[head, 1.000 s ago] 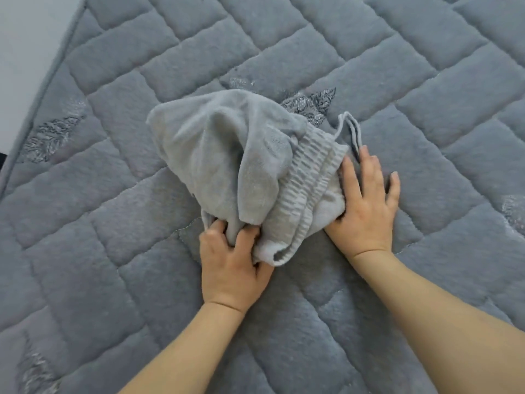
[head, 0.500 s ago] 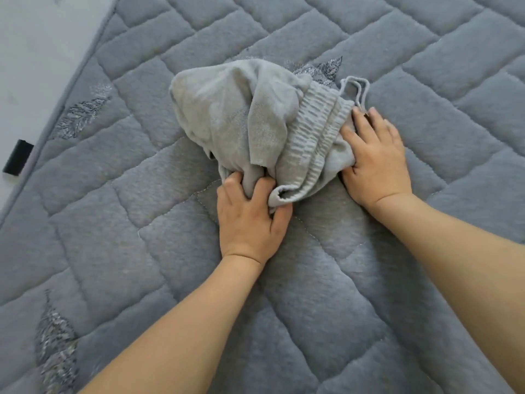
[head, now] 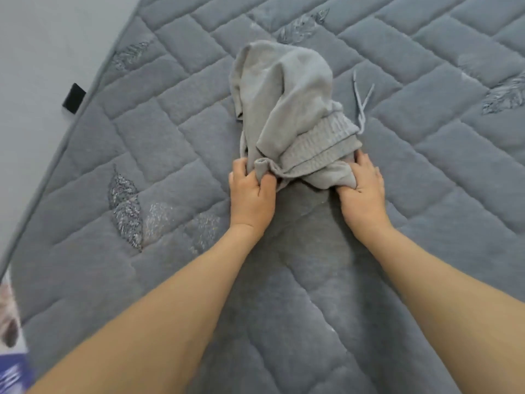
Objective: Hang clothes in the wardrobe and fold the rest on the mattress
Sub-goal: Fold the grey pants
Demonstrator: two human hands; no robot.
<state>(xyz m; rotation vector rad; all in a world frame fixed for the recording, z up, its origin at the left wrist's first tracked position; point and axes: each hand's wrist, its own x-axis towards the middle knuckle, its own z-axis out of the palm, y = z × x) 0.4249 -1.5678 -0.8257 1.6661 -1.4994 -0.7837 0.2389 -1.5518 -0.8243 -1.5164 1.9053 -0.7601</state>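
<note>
Grey quilted mattress (head: 426,172) fills almost the whole view, brick-pattern stitching, silvery leaf embroidery (head: 125,206) left of centre and more leaves near the top and right edges. Pale wall or floor (head: 42,52) at upper left beyond the mattress edge; cannot tell which. Small black block (head: 74,98) just beside that edge. Blurred blue-and-white item (head: 11,351) at bottom-left corner, unidentifiable.

Light grey garment (head: 284,89) lies bunched on the mattress, upper centre, heaped rather than flat. Ribbed elastic waistband (head: 321,143) shows at its near right side, folded over. Grey drawstring (head: 361,100) trails off the right of the waistband onto the mattress, loose ends splayed.

Both bare forearms reach in from the bottom. Left hand (head: 251,191) at the near left edge of the garment, thumb and fingers curled and pinching a rolled fold of cloth. Right hand (head: 363,189) at the near right corner, just under the waistband, thumb over a flap of fabric and fingers tucked against it, gripping. Hands apart, the garment's near edge between them. Both hands rest low against the mattress.
</note>
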